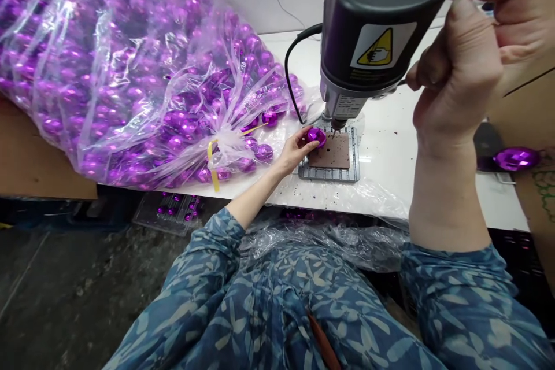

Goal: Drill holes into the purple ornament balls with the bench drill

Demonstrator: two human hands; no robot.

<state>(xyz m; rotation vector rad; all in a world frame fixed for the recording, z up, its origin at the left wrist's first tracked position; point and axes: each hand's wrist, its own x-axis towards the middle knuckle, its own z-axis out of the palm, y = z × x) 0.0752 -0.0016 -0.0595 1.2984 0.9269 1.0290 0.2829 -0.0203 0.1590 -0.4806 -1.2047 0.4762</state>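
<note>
My left hand (pixel 295 150) pinches a shiny purple faceted ball (pixel 315 137) between thumb and fingers. The ball sits at the upper left of a brown board (pixel 332 153), just left of the drill bit (pixel 335 132). That board lies on the slotted metal base (pixel 327 174) of a bench drill press (pixel 385 6) with a black housing and a yellow warning label. At the housing's right side, my right hand (pixel 468 58) is closed on the feed lever, most of which the fingers hide. Dark and purple shavings are scattered around the base.
A large clear bag (pixel 143 75) full of purple balls, tied with a yellow strip (pixel 213 170), fills the left of the white table (pixel 385 156). Another purple ball (pixel 517 158) is at the right by cardboard (pixel 531 110). A tray (pixel 167 214) of purple pieces lies below.
</note>
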